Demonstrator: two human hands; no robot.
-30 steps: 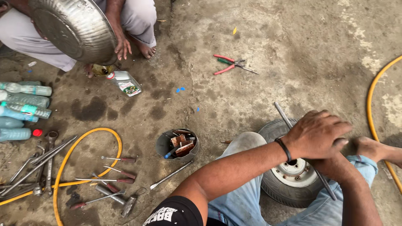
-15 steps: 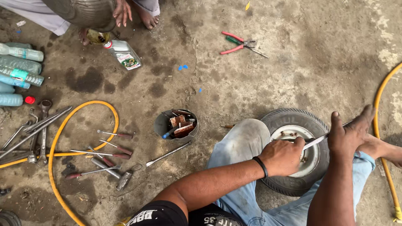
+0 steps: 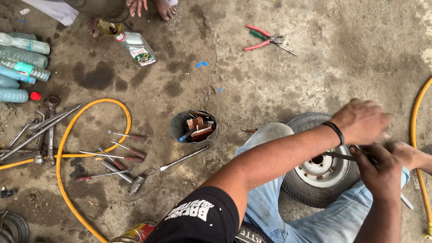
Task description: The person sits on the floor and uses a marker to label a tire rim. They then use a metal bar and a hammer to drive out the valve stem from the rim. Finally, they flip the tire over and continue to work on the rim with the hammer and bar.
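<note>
A small wheel with a black tyre (image 3: 300,189) and a grey metal hub (image 3: 325,170) lies on the floor against my knee in blue jeans. My right hand (image 3: 379,173) is closed around a thin metal lever (image 3: 338,156) that crosses the hub and sticks out past my leg. My left hand (image 3: 361,121), with a black band on its wrist, hovers bent and blurred over the far side of the tyre, just above my right hand. Its fingers curl down, and whether they grip anything is hidden.
A dark tin of small parts (image 3: 194,127) stands left of my knee, with a yellow hose (image 3: 67,135), screwdrivers (image 3: 128,136), wrenches (image 3: 45,130) and a hammer (image 3: 137,182) beyond. Red pliers (image 3: 263,39), plastic bottles (image 3: 22,58) and another person's bare feet (image 3: 164,8) lie farther off.
My left hand has left the lever at the hub and moved right over the tyre's far side. My right hand, open half a second ago, has come down and closed on the lever.
</note>
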